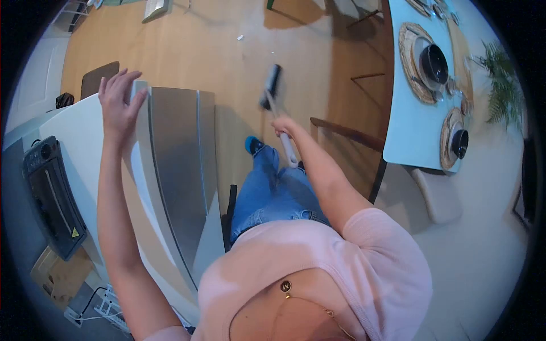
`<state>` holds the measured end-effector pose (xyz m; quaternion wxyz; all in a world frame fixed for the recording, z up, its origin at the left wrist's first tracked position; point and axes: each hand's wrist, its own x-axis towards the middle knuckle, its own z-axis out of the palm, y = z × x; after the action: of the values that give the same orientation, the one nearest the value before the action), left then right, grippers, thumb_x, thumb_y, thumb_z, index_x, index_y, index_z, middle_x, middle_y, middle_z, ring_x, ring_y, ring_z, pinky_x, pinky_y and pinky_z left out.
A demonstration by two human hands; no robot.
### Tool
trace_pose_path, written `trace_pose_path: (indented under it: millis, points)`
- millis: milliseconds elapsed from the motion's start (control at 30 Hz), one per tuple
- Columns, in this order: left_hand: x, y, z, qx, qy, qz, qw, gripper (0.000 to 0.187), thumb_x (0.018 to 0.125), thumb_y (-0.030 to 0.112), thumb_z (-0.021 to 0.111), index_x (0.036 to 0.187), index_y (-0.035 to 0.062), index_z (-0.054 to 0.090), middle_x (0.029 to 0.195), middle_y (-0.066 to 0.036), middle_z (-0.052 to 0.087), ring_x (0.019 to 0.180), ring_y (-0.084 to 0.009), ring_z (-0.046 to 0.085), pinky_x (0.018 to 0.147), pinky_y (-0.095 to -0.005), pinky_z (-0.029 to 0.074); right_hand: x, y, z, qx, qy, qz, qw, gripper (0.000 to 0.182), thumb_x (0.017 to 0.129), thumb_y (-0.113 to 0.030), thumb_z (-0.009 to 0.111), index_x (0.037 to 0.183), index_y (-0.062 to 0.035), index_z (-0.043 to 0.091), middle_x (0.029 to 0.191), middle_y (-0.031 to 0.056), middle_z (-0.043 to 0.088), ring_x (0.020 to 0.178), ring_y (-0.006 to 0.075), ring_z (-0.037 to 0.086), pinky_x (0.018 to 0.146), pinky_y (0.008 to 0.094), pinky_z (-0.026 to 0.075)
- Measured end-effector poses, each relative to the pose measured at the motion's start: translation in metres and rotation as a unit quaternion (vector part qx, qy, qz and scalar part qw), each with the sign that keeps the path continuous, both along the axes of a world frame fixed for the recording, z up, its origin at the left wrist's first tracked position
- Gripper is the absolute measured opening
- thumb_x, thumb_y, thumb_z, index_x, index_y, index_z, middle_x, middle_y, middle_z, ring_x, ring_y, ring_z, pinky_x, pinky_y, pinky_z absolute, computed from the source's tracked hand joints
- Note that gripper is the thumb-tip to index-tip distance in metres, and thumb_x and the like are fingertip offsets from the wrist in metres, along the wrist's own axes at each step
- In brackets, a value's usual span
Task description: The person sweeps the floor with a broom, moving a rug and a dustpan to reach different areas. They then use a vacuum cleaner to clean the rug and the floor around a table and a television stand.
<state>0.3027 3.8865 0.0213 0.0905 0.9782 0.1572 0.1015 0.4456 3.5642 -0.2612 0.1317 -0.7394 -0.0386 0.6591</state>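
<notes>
My right hand (281, 125) is closed around the pale handle of a broom (272, 85), which has a long dark head. The head points away from me over the wooden floor, and the handle's rounded end comes back toward my jeans. My left hand (120, 99) is raised with fingers apart and nothing in it. It overlaps the far end of the white counter (79, 133), beside the grey cabinet front (179, 142). A small white scrap (240, 37) lies on the floor (227, 62) beyond the broom.
On the right stands a light blue table (406, 139) with woven placemats, plates and dark bowls (434, 64). A chair (438, 196) is at its near end. A black toaster oven (54, 196) and a wooden board (60, 275) are on the left. A fern (500, 82) hangs at right.
</notes>
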Motion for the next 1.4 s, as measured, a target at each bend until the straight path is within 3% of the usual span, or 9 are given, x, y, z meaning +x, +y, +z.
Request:
trace_pose_path:
  millis: [100, 267, 300, 500, 667, 933, 1067, 1267, 1400]
  points:
    - [-0.003, 0.002, -0.004, 0.007, 0.005, 0.003, 1.000, 0.031, 0.074, 0.024, 0.057, 0.100, 0.0071, 0.057, 0.103, -0.009, 0.056, 0.110, -0.0246, 0.043, 0.101, -0.0416, 0.014, -0.002, -0.035, -0.019, 0.089, 0.066, -0.253, 0.961, 0.020, 0.079, -0.019, 0.050, 0.088, -0.0018, 0.047, 0.058, 0.0082, 0.052, 0.036, 0.0175, 0.043, 0.035, 0.0381, 0.038]
    - [-0.006, 0.007, -0.011, 0.017, 0.018, 0.011, 1.000, 0.031, 0.078, 0.028, 0.054, 0.102, 0.0086, 0.056, 0.106, -0.008, 0.055, 0.110, -0.0223, 0.043, 0.100, -0.0411, 0.015, -0.077, -0.198, 0.032, 0.218, -0.278, 0.065, 0.933, 0.044, 0.076, -0.019, 0.051, 0.115, -0.0055, 0.039, 0.082, 0.0222, 0.058, 0.071, 0.0375, 0.058, 0.061, 0.0435, 0.046]
    - [-0.005, 0.006, -0.012, 0.016, 0.017, 0.012, 1.000, 0.031, 0.078, 0.028, 0.054, 0.102, 0.0088, 0.056, 0.105, -0.008, 0.055, 0.108, -0.0221, 0.044, 0.100, -0.0411, 0.016, -0.080, -0.223, 0.079, 0.081, -0.196, 0.038, 0.977, 0.048, 0.075, -0.020, 0.051, 0.119, -0.0087, 0.036, 0.091, 0.0256, 0.055, 0.086, 0.0407, 0.053, 0.073, 0.0444, 0.043]
    - [-0.004, 0.001, -0.009, 0.039, 0.042, 0.025, 0.998, 0.031, 0.077, 0.028, 0.054, 0.102, 0.0101, 0.056, 0.096, -0.006, 0.057, 0.095, -0.0203, 0.049, 0.098, -0.0397, 0.019, -0.138, -0.413, 0.170, -0.049, -0.188, 0.073, 0.978, 0.047, 0.076, -0.019, 0.052, 0.118, -0.0027, 0.038, 0.099, 0.0250, 0.053, 0.091, 0.0390, 0.052, 0.079, 0.0437, 0.042]
    - [-0.003, 0.007, -0.014, 0.048, 0.058, 0.032, 0.997, 0.030, 0.077, 0.029, 0.051, 0.101, 0.0103, 0.057, 0.096, -0.007, 0.057, 0.093, -0.0213, 0.050, 0.096, -0.0379, 0.020, -0.144, -0.483, 0.150, -0.199, -0.188, 0.049, 0.960, 0.040, 0.076, -0.015, 0.050, 0.111, 0.0024, 0.040, 0.096, 0.0276, 0.054, 0.092, 0.0379, 0.053, 0.082, 0.0428, 0.042]
    - [0.001, -0.005, -0.008, 0.043, 0.075, 0.051, 0.995, 0.029, 0.076, 0.027, 0.052, 0.098, 0.0091, 0.058, 0.095, -0.009, 0.058, 0.093, -0.0221, 0.050, 0.089, -0.0333, 0.028, -0.123, -0.439, -0.002, -0.183, -0.194, 0.075, 0.961, 0.029, 0.074, -0.008, 0.048, 0.101, 0.0033, 0.051, 0.104, 0.0253, 0.052, 0.098, 0.0364, 0.051, 0.079, 0.0408, 0.044]
    - [0.003, -0.005, -0.009, 0.030, 0.034, 0.033, 0.998, 0.028, 0.074, 0.023, 0.054, 0.096, 0.0071, 0.058, 0.094, -0.009, 0.058, 0.088, -0.0222, 0.050, 0.088, -0.0342, 0.030, -0.135, -0.343, 0.037, -0.055, -0.159, 0.251, 0.953, 0.030, 0.069, -0.008, 0.053, 0.096, 0.0046, 0.055, 0.093, 0.0254, 0.056, 0.088, 0.0347, 0.057, 0.071, 0.0395, 0.048]
    - [0.001, -0.005, -0.002, -0.009, 0.018, 0.026, 0.999, 0.028, 0.074, 0.022, 0.054, 0.096, 0.0049, 0.057, 0.094, -0.008, 0.058, 0.083, -0.0224, 0.050, 0.095, -0.0371, 0.025, -0.078, -0.174, 0.044, -0.042, -0.118, 0.096, 0.987, 0.025, 0.070, -0.011, 0.048, 0.085, 0.0067, 0.059, 0.086, 0.0259, 0.057, 0.084, 0.0347, 0.058, 0.071, 0.0396, 0.047]
    - [0.000, -0.001, -0.003, -0.011, 0.025, 0.034, 0.999, 0.028, 0.075, 0.022, 0.053, 0.097, 0.0046, 0.057, 0.094, -0.009, 0.057, 0.091, -0.0232, 0.050, 0.099, -0.0384, 0.020, -0.028, -0.128, 0.030, 0.028, -0.081, -0.068, 0.994, 0.026, 0.073, -0.015, 0.050, 0.091, 0.0041, 0.054, 0.065, 0.0162, 0.056, 0.057, 0.0251, 0.057, 0.048, 0.0356, 0.045]
